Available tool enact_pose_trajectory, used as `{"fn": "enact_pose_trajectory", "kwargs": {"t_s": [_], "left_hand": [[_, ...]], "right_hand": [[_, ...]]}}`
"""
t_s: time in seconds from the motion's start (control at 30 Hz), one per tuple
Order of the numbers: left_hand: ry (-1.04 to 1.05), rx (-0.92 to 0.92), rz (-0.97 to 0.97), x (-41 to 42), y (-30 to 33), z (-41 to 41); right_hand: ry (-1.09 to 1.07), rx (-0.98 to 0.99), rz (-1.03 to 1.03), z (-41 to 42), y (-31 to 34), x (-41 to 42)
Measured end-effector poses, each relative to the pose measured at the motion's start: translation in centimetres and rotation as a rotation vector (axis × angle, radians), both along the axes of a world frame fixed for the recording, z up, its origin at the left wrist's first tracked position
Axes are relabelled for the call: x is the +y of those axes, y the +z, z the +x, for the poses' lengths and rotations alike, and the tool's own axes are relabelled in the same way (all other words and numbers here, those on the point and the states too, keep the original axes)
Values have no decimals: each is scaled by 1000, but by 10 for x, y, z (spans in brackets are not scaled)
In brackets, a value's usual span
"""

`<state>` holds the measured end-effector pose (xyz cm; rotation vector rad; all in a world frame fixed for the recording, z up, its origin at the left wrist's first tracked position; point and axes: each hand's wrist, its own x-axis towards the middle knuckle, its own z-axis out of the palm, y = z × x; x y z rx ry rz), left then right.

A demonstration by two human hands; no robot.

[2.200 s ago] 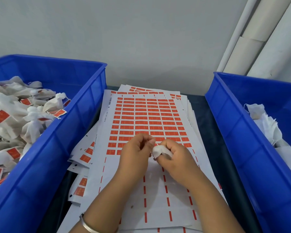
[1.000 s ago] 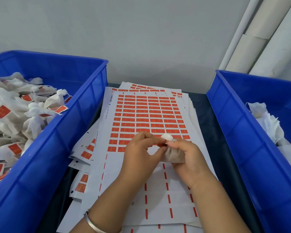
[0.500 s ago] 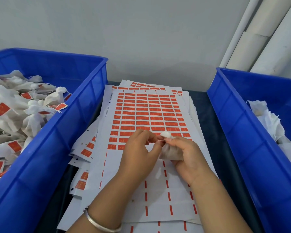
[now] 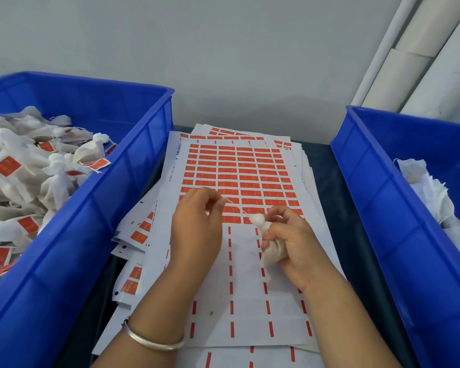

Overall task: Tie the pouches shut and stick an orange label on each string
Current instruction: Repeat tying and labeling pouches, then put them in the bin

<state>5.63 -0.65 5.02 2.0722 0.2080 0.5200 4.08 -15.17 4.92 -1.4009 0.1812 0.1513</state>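
My right hand (image 4: 292,243) grips a small white pouch (image 4: 270,248), fingers curled round its body, gathered neck poking up above the thumb. My left hand (image 4: 197,229) pinches the end of the string (image 4: 235,207), which runs taut from the fingertips down to the pouch neck. The hands are apart, joined only by that string. Both sit over the top label sheet (image 4: 239,309), just below its remaining rows of orange labels (image 4: 239,176); the sheet's near part shows only orange slivers. A silver bangle (image 4: 154,341) is on the left wrist. The left blue bin (image 4: 96,208) holds tied pouches with orange labels. The right blue bin (image 4: 383,208) holds loose white pouches.
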Motion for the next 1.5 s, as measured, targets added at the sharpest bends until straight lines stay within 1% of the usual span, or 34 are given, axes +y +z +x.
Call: {"fn": "enact_pose_trajectory", "kwargs": {"t_s": [0.1, 0.17, 0.27, 0.33, 0.43, 0.5, 0.6, 0.73, 0.8, 0.83, 0.9, 0.97, 1.0, 1.1, 1.2, 1.33, 1.5], "left_hand": [[63, -10, -60, 5, 3, 1], [60, -34, -69, 7, 6, 0], [-41, -40, -8, 14, 15, -3], [-124, -40, 43, 19, 24, -6], [-230, -65, 137, 26, 38, -14], [-289, -58, 188, 30, 45, -17], [-320, -41, 235, 40, 51, -16], [-316, -75, 198, 49, 55, -13], [-262, -60, 163, 52, 51, -7], [-221, -22, 162, 55, 46, -3], [-135, 132, 226, 59, 28, 2], [-123, 308, 307, 61, 6, 2], [-147, 360, 336, 61, -3, 1], [-243, 405, 407, 57, -21, 0], [-285, 417, 458, 59, -28, 3], [-360, 476, 557, 63, -35, 6], [-365, 502, 645, 60, -36, 5]], "right_hand": [[177, 9, -18, -2, 0, 1], [325, -11, -36, -5, 3, 2], [496, -76, -104, -8, 8, 0], [528, -108, -68, -9, 9, 0], [466, -141, 13, -9, 11, 5], [423, -174, 26, -9, 12, 10], [381, -223, 11, -7, 18, 19], [427, -242, -19, -1, 32, 28], [423, -231, -23, 3, 35, 32], [392, -218, 1, 5, 33, 34], [305, -169, 86, 7, 26, 37], [238, -115, 151, 8, 15, 38], [217, -82, 179, 8, 10, 38], [157, 18, 261, 13, -2, 36], [119, 55, 338, 17, -8, 35], [117, 75, 365, 18, -11, 35], [106, 70, 349, 17, -11, 35]]}}
